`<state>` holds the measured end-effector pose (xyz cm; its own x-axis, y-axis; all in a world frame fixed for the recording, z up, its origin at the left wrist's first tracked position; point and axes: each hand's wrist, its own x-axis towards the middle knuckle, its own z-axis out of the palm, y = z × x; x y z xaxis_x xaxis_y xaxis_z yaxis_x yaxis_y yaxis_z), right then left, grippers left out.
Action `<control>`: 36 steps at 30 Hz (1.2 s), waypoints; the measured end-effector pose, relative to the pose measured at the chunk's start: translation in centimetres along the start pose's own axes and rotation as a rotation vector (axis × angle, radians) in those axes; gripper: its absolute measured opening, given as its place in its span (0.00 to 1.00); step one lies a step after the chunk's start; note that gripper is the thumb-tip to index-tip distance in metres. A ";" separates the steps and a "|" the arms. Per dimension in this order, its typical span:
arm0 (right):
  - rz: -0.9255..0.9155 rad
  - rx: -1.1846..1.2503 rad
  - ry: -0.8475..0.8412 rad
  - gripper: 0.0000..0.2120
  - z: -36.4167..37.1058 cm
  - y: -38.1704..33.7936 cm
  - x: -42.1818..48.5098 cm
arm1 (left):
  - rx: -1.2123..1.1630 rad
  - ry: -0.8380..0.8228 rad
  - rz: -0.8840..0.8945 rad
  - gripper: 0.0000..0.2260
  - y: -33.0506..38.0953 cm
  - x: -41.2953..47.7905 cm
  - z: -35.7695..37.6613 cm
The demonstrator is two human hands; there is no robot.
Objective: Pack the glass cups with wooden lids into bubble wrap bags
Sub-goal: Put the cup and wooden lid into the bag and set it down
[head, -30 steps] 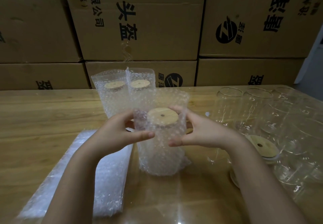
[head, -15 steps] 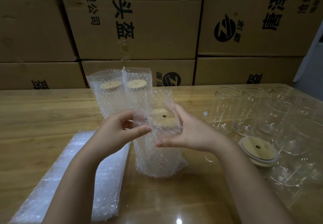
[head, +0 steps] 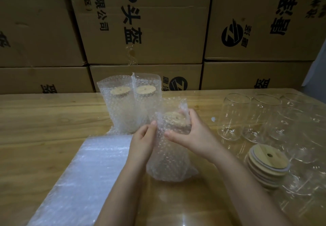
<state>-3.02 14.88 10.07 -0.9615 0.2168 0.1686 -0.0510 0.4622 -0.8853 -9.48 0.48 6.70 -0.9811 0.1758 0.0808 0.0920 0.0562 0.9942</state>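
A glass cup with a wooden lid (head: 173,117) stands in a bubble wrap bag (head: 170,158) at the table's middle. My left hand (head: 142,141) presses the bag's left side near the top, fingers fairly straight. My right hand (head: 192,135) grips the bag's upper right side, folding the bag's mouth over the lid. Two packed cups (head: 129,106) stand upright just behind. Several bare glass cups (head: 234,118) stand at the right, with a stack of wooden lids (head: 268,164) in front of them.
A flat pile of bubble wrap bags (head: 82,181) lies at the front left on the wooden table (head: 44,123). Stacked cardboard boxes (head: 150,28) form a wall behind the table.
The open bag mouth has been pushed down over the lid. My right hand moved onto the top right of the bag, and my left hand closed in on its left side.
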 end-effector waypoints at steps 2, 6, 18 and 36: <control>0.030 0.045 0.086 0.41 0.1 0.3 0.1 | -0.043 0.098 0.009 0.14 -0.8 -0.2 0.5; 0.103 -0.013 0.246 0.43 -0.9 0.1 1.5 | -0.079 0.240 0.011 0.07 -3.4 -1.7 2.0; 0.100 -0.276 0.431 0.41 -1.3 -1.4 12.3 | 0.120 -0.035 0.032 0.08 -6.3 -3.4 3.3; 0.106 -0.337 0.351 0.36 1.6 0.9 15.9 | 0.212 -0.039 0.008 0.08 -6.2 -3.5 3.9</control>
<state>-18.81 17.34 11.29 -0.8050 0.5272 0.2721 0.1878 0.6615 -0.7261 -5.93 3.35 -0.03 -0.9733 0.2143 0.0819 0.1375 0.2595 0.9559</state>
